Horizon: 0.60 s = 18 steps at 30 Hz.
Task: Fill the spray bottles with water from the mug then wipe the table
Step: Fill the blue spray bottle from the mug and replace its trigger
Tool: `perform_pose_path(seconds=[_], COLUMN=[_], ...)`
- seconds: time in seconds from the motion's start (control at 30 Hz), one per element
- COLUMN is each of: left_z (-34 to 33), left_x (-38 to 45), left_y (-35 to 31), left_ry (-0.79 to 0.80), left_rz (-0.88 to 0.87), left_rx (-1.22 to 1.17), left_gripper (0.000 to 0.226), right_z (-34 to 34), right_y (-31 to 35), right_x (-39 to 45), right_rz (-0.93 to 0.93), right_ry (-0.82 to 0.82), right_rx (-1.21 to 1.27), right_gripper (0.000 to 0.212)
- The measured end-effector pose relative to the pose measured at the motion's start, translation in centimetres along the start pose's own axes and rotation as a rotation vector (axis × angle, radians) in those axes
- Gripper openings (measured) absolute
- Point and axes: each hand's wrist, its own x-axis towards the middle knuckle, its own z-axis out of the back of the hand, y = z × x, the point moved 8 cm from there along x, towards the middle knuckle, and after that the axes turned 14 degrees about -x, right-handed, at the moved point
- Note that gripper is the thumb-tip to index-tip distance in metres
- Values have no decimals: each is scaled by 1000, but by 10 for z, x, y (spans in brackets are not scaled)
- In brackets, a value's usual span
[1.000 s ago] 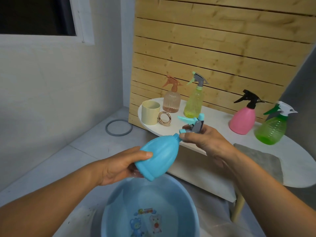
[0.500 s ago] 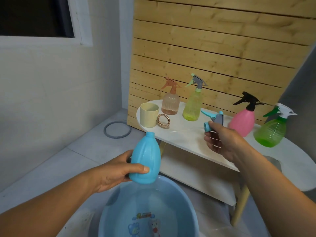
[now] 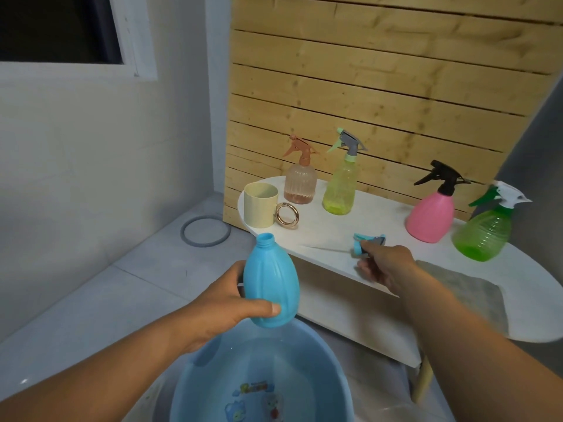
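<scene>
My left hand (image 3: 227, 303) grips the blue spray bottle (image 3: 271, 284) upright, neck uncapped, above a blue basin (image 3: 332, 357) of water. Down on the white table (image 3: 329, 239), my right hand (image 3: 385, 264) holds the bottle's blue spray head (image 3: 365, 242), its thin tube lying along the tabletop. A cream mug (image 3: 261, 204) with a gold ring handle stands at the table's left end. Behind it are an amber spray bottle (image 3: 300, 178) and a yellow-green one (image 3: 341, 181). A pink bottle (image 3: 432, 208) and a green bottle (image 3: 484, 229) stand to the right.
A grey cloth (image 3: 463, 287) lies on the table's right part, partly under my right forearm. Wooden slats back the table. A grey ring (image 3: 205, 231) lies on the tiled floor at the left. The table's wooden leg (image 3: 422, 380) is beside the basin.
The spray head came off the blue bottle. My left hand turned the bottle upright over the basin. My right hand carried the head right and lowered it to the tabletop.
</scene>
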Motion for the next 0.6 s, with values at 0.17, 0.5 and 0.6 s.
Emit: perform_pose_path(seconds=[0.17,0.5,0.6], left_z=[-1,1,7], left_x=[2,4,6], left_y=[-7,-13,-13], left_ry=[-8,-27,-49], left_rz=[-33,-62,-68], left_rx=[21,33,42], left_gripper=[84,87,88], right_z=[-4,-19,-21], right_y=[2,28,52], right_x=[8,-2,-22], right_rz=[34,209,379], right_ry=[-148,-330,-436], right_rx=[-268,-522,-519], right_gripper=[46,54,36])
